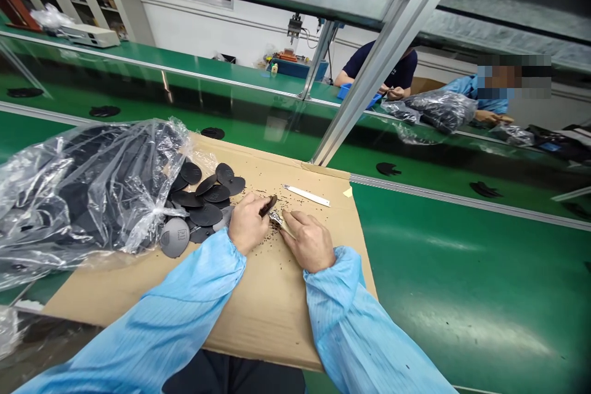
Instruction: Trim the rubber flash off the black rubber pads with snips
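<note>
My left hand [250, 223] is closed on a black disc [268, 205], held tilted over the cardboard sheet [258, 305]. Just right of it, my right hand [308, 239] is wrapped round a small metal tool [276, 218], whose head is at the disc's lower edge. Whether the two touch is too small to tell. Tiny black scraps lie scattered around both hands. A loose pile of black discs [205, 214] rests left of my left hand, with a greyer disc [175, 237] at its front. Beyond my right hand lies a slim white-handled knife [306, 195].
A large clear bag of black parts [83, 191] fills the left side. A slanted metal post [369, 86] stands beyond the cardboard. Several black pieces lie on the green belt [258, 114]. Two people sit across at the back right.
</note>
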Tool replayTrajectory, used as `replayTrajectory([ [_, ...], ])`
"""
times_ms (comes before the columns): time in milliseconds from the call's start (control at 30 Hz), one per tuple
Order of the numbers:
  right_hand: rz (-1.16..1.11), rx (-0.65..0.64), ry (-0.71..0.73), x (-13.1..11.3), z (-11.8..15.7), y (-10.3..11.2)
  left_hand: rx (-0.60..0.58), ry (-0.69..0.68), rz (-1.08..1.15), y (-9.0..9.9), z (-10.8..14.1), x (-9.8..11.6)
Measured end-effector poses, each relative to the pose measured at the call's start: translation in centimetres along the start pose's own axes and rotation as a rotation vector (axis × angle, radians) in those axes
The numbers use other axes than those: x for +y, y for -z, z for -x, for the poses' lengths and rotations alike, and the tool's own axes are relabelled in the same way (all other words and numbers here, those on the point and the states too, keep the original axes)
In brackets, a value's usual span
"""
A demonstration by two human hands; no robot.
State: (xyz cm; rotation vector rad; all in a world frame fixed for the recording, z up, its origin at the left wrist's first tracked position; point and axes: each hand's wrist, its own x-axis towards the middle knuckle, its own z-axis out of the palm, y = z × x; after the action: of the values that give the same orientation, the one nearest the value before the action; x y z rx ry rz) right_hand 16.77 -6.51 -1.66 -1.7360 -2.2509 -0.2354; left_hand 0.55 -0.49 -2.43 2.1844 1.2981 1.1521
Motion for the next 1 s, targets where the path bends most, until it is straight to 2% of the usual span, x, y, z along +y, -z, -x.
replayTrajectory([
  [100,-0.037,0.001,-0.020,0.0,0.1,-0.1,0.003,0.005,0.000,0.0,0.1,0.0],
  [200,-0.181,0.048,-0.056,0.1,0.0,-0.3,0.033,0.051,0.056,0.1,-0.1,0.2],
  [300,-0.321,0.131,-0.128,0.3,-0.1,-0.4,0.089,0.215,0.198,0.2,-0.4,0.2],
  [433,-0.331,0.190,-0.281,1.1,-0.3,-0.7,0.132,0.523,0.508,-0.1,-1.1,0.0],
  [533,-0.287,0.191,-0.327,1.9,-0.3,-1.2,0.145,0.627,0.719,-0.4,-1.3,-0.1],
  [667,-0.217,0.172,-0.301,2.5,-0.4,-1.6,0.129,0.633,0.886,-0.6,-1.3,-0.1],
  [767,-0.218,0.256,-0.257,2.2,-0.5,-1.1,0.096,0.611,0.944,-0.6,-1.3,0.0],
  [867,-0.368,0.343,-0.224,1.5,-0.5,-0.3,0.023,0.569,0.969,-0.4,-1.2,0.2],
  [1000,-0.660,0.258,-0.162,0.7,-0.3,0.3,-0.119,0.506,1.019,-0.2,-1.1,0.7],
])
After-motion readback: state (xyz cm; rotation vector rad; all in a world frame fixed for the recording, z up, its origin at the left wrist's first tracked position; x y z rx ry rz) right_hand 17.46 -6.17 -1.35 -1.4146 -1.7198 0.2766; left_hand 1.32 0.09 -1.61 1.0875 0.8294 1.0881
